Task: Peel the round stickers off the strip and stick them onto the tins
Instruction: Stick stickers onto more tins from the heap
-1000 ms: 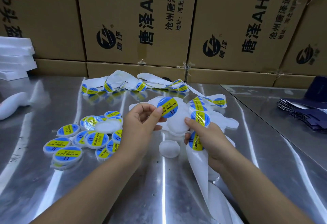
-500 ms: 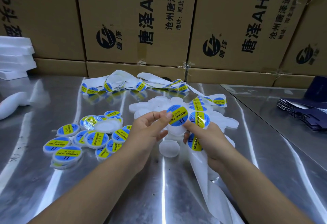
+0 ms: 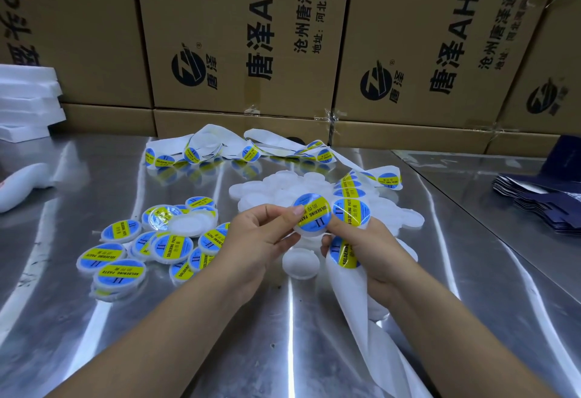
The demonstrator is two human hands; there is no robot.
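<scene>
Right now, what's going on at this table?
A person is labelling small white tins. The left hand pinches a round blue-and-yellow sticker laid on a tin held up between both hands, while the right hand grips the sticker strip. Labelled tins lie in a pile to the left on the metal table; plain tins are heaped behind the hands.

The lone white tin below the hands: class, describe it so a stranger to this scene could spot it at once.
Find the shiny metal table, then the left hand and right hand together at its middle. Just below them, toward the camera, lies one round white tin. Unlike the stickered tins at left and the bare heap behind, it lies apart, unlabelled.
</scene>
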